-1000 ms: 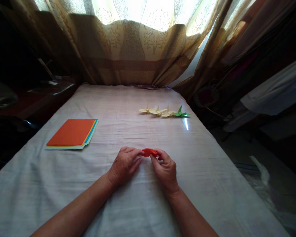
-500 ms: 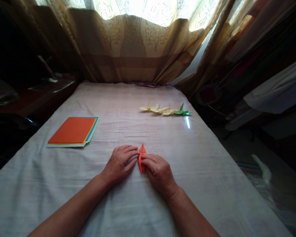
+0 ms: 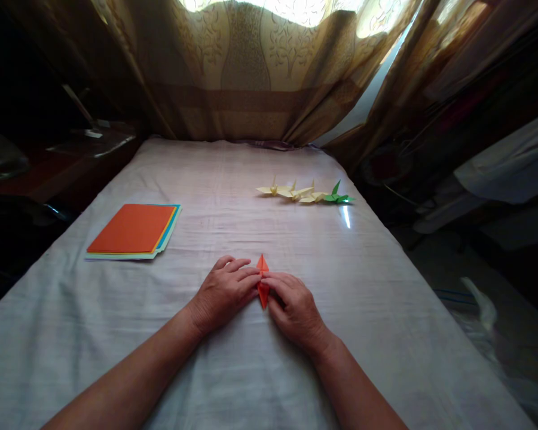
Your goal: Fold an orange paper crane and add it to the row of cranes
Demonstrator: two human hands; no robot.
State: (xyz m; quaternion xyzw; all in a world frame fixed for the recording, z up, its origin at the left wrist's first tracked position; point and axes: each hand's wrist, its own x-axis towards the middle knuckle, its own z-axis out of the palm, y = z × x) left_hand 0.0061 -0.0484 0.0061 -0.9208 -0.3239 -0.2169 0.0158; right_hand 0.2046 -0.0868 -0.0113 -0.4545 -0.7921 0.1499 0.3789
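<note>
A narrow diamond of folded orange paper (image 3: 262, 292) lies on the cloth between my hands, its points facing away from and toward me. My left hand (image 3: 228, 289) reaches it from the left, the index finger and thumb at its middle edge and the other fingers loosely bent. From the right, my right hand (image 3: 296, 307) has its fingertips and thumb closed on the paper's middle. Those fingers cover the centre of the folds.
A stack of coloured square paper (image 3: 130, 230), orange on top, lies to the left. Cream folded paper cranes (image 3: 291, 192) and a green one (image 3: 338, 196) stand in a row at the back right. Patterned curtains (image 3: 246, 71) hang behind the white cloth (image 3: 206, 179).
My left hand has moved in to the right, its fingers now meeting the paper's middle. The fingers of both hands are closer together over it. The whole view has shifted slightly.
</note>
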